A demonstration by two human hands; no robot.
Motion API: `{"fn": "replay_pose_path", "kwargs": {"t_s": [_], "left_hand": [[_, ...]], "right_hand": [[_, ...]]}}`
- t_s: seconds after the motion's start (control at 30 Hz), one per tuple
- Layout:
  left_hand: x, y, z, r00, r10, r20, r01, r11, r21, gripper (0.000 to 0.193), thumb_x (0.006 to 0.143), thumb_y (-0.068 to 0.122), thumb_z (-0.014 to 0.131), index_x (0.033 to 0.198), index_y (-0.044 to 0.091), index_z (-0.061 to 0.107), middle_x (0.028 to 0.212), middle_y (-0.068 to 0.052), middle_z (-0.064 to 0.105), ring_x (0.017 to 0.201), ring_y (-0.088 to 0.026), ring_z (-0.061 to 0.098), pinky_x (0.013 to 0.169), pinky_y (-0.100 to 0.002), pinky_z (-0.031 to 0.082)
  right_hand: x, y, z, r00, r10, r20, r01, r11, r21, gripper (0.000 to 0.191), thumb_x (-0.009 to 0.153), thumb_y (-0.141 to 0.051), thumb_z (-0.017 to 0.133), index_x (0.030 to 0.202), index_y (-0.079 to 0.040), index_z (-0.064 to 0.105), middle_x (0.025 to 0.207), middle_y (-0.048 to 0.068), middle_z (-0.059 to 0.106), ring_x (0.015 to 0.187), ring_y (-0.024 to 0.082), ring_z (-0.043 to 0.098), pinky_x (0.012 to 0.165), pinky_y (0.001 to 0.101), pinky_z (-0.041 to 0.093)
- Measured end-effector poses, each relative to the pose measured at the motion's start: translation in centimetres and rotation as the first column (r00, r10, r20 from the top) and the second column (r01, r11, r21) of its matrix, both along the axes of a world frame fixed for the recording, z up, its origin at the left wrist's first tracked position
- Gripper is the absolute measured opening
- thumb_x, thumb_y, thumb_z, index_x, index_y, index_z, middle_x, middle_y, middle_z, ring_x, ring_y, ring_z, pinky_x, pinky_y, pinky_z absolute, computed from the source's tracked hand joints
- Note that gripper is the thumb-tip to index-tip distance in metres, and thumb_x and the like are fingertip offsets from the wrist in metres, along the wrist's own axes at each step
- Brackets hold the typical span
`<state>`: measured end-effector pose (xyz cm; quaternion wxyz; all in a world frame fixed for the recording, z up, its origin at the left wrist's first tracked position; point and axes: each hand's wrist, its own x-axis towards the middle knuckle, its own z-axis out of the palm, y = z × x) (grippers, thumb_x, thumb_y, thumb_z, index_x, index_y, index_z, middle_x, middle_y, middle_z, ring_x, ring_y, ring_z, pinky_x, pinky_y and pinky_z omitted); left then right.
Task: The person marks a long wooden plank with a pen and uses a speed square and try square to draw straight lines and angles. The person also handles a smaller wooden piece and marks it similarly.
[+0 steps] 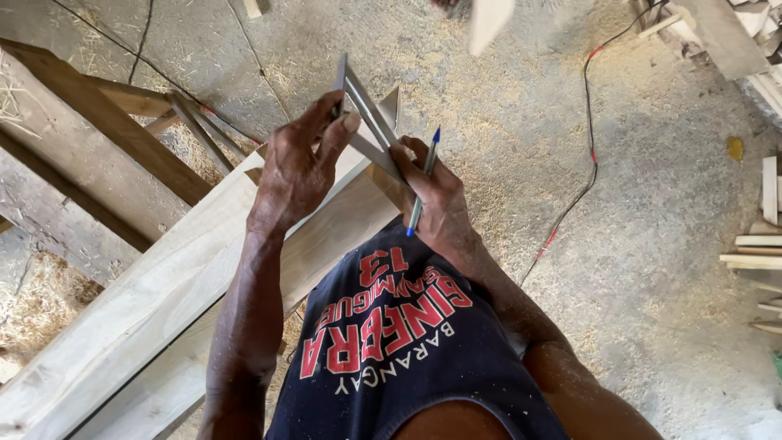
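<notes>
A long pale wooden plank (155, 301) runs from the lower left up to the middle, its end near my hands. My left hand (297, 167) presses a metal try square (368, 122) against the plank's end, fingers curled over the blade. My right hand (440, 200) grips a blue pen (423, 181), its tip pointing up beside the square, and also touches the square's stock. My dark sleeveless shirt (399, 342) fills the bottom centre.
A dark wooden frame or sawhorse (106, 130) stands at the left. The concrete floor (652, 244) is strewn with sawdust. A red and black cable (590, 138) snakes across it. Wood offcuts (762, 236) lie stacked at the right edge.
</notes>
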<state>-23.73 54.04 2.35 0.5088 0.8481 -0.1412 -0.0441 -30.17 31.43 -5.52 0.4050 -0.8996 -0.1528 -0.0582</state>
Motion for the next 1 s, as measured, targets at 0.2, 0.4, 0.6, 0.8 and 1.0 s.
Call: {"fn": "replay_pose_path", "kwargs": {"t_s": [0.2,0.4,0.6,0.8,1.0], "left_hand": [[-0.5,0.0,-3.7,0.969,0.151,-0.196,-0.084,0.946,0.312,0.031,0.105,0.011,0.057,0.134,0.005,0.063,0.1,-0.02,0.076,0.079,-0.03,0.074,0.071,-0.045,0.062],[1.0,-0.6,-6.6,0.968,0.217,-0.122,-0.207,0.974,0.092,0.026,0.102,0.015,0.066,0.127,0.01,0.072,0.1,-0.013,0.08,0.085,-0.018,0.078,0.073,-0.037,0.061],[0.5,-0.9,-5.9,0.975,0.118,-0.19,-0.073,0.971,0.227,0.023,0.104,0.015,0.066,0.124,0.007,0.074,0.092,-0.014,0.079,0.069,-0.022,0.075,0.066,-0.039,0.058],[-1.4,-1.0,-6.0,0.991,0.099,-0.085,-0.078,0.971,0.225,0.019,0.107,0.007,0.059,0.12,0.001,0.073,0.09,-0.018,0.078,0.06,-0.02,0.074,0.047,-0.036,0.058],[-1.5,-1.0,-6.6,0.999,0.02,0.041,-0.028,0.979,0.202,0.02,0.107,0.003,0.057,0.122,-0.003,0.07,0.104,-0.023,0.077,0.075,-0.023,0.078,0.058,-0.035,0.064]], "right_hand": [[-2.6,3.2,0.1,0.986,-0.085,0.141,0.076,0.995,0.071,0.022,0.098,0.0,0.073,0.12,-0.003,0.069,0.143,0.032,0.056,0.101,0.026,0.076,0.066,0.026,0.061],[-4.8,2.9,0.9,0.996,0.051,0.073,-0.062,0.986,0.155,0.046,0.086,-0.013,0.08,0.125,0.003,0.06,0.14,0.039,0.05,0.106,0.037,0.071,0.07,0.031,0.062],[-3.1,0.8,-2.0,0.984,-0.176,0.038,0.16,0.954,0.255,0.016,0.109,-0.009,0.063,0.124,-0.004,0.064,0.104,0.02,0.076,0.074,0.018,0.076,0.055,0.0286,0.058],[0.2,0.1,-6.3,0.961,-0.275,-0.004,0.267,0.93,0.254,0.022,0.111,-0.008,0.059,0.133,-0.005,0.063,0.109,0.02,0.076,0.086,0.022,0.079,0.064,0.0315,0.062],[1.9,1.8,-5.6,0.96,-0.278,-0.028,0.272,0.906,0.323,0.024,0.107,-0.004,0.059,0.129,-0.002,0.065,0.115,0.024,0.075,0.093,0.025,0.079,0.069,0.0335,0.064]]}}
